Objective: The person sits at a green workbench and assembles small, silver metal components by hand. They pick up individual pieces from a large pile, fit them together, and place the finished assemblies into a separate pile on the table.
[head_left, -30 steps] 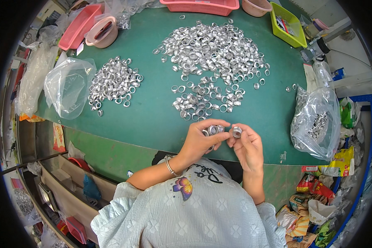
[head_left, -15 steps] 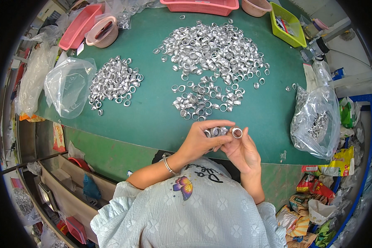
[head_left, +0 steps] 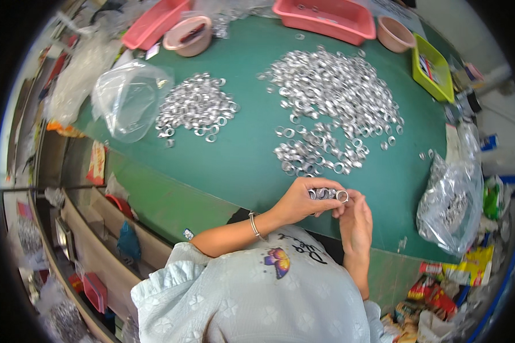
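Note:
Several silver metal rings (head_left: 323, 194) sit in a row in my left hand (head_left: 296, 201), closed around them between thumb and fingers. At the end of that row one more ring (head_left: 342, 196) faces up, with the bent fingertips of my right hand (head_left: 356, 214) closed at its side. Both hands meet just over the table's near edge. Beyond them lies a small heap of rings (head_left: 320, 151), close to a large heap of rings (head_left: 332, 86). A separate ring pile (head_left: 194, 107) lies to the left.
A clear plastic bag (head_left: 129, 100) lies left on the green table (head_left: 234, 166). Another bag holding rings (head_left: 449, 206) rests at right. Pink trays (head_left: 326, 23), pink bowls (head_left: 396, 34) and a lime basket (head_left: 432, 68) line the far side. Drawers (head_left: 106, 240) stand at lower left.
The view has turned, so the table appears shifted right. The ring in my right fingers has come up against the row in my left hand, and my right fingers have drawn together.

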A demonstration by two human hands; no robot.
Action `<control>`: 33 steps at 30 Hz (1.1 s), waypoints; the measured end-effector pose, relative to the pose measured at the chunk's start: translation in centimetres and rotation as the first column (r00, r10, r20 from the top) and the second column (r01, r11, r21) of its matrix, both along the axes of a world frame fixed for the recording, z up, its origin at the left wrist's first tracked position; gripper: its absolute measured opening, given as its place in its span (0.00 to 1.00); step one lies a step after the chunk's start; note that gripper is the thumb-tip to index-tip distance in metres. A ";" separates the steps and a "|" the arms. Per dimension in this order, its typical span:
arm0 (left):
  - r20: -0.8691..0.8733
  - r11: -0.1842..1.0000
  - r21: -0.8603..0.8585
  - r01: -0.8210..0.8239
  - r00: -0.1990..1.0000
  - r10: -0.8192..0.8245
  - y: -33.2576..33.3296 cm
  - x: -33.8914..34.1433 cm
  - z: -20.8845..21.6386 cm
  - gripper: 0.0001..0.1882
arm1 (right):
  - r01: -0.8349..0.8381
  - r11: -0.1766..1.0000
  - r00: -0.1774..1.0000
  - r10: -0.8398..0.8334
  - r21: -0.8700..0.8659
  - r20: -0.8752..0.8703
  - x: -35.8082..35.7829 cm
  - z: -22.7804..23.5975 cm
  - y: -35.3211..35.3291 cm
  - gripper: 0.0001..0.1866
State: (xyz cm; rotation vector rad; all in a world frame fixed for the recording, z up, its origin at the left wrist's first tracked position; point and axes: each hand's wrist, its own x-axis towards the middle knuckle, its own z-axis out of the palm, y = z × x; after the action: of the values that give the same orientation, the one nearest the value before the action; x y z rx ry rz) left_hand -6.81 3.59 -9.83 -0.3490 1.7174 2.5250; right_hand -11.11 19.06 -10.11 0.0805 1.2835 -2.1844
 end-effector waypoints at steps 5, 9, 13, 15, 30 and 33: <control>-0.271 0.571 -0.718 -0.399 0.915 0.300 -7.8 1.1 -1.9 0.14 | -0.093 0.995 0.994 0.091 -0.035 -0.053 -0.5 -0.7 0.7 0.12; -0.464 -0.112 -0.878 -0.465 0.772 0.434 -16.9 2.5 -3.8 0.14 | -0.093 0.996 0.992 0.093 0.007 -0.086 -1.0 -1.7 1.0 0.09; -0.573 -0.358 -0.820 -0.447 0.631 0.523 -21.2 4.0 -4.8 0.13 | -0.084 0.996 0.992 0.088 0.041 -0.096 -1.6 -2.5 1.2 0.09; -0.600 -0.399 -0.800 -0.449 0.574 0.557 -21.5 4.8 -5.5 0.13 | -0.063 0.995 0.991 0.072 0.077 -0.117 -1.7 -2.6 0.8 0.09; -0.387 -0.368 -0.917 -0.154 0.573 0.723 -21.7 5.7 -7.8 0.23 | 0.172 0.847 0.760 0.211 0.503 -0.615 -8.7 -4.1 0.1 0.12; -0.409 -0.393 -0.906 -0.158 0.569 0.713 -22.0 5.7 -7.9 0.23 | 0.370 0.753 0.392 0.405 0.544 -0.826 -14.3 -3.4 -3.7 0.21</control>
State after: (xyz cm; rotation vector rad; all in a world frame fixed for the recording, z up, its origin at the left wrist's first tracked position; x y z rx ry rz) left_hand -1.12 -18.37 -17.68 -1.8811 3.2520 0.0558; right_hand -25.40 15.40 -13.54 -1.0684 2.6460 -1.5028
